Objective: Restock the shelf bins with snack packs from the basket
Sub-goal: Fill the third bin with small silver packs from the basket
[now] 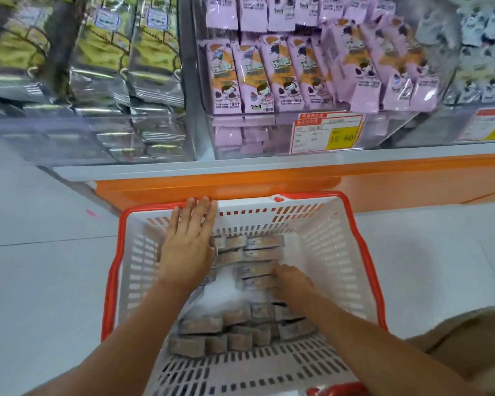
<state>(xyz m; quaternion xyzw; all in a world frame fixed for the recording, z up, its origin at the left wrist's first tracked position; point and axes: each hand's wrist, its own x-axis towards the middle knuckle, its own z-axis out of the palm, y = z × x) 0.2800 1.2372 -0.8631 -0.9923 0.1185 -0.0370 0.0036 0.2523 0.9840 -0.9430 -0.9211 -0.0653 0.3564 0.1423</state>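
Foil bags (106,67), silver with green fronts, fill the left shelf bin behind a clear panel. To their right, the middle bin holds purple packs (283,72) printed with a cartoon figure, standing in rows. Farther right are pale grey packs (486,52), blurred. An orange shelf base (240,184) runs below the bins, and the red-rimmed white basket (363,252) sits on the tiled floor (40,267) just in front of it.

A red and yellow price tag (329,132) on the middle bin reads "15 80". Its other print and a second tag (489,124) at the far right are unreadable.

Small greyish-brown snack packs (257,252) lie stacked in the basket, at its far and near ends. The left hand (187,241) lies flat over the far stack, fingers straight and pressed together, tips at the far rim. The right hand (292,278) reaches into the packs mid-basket. Its fingers seem buried among them, and I cannot tell whether they pinch one.
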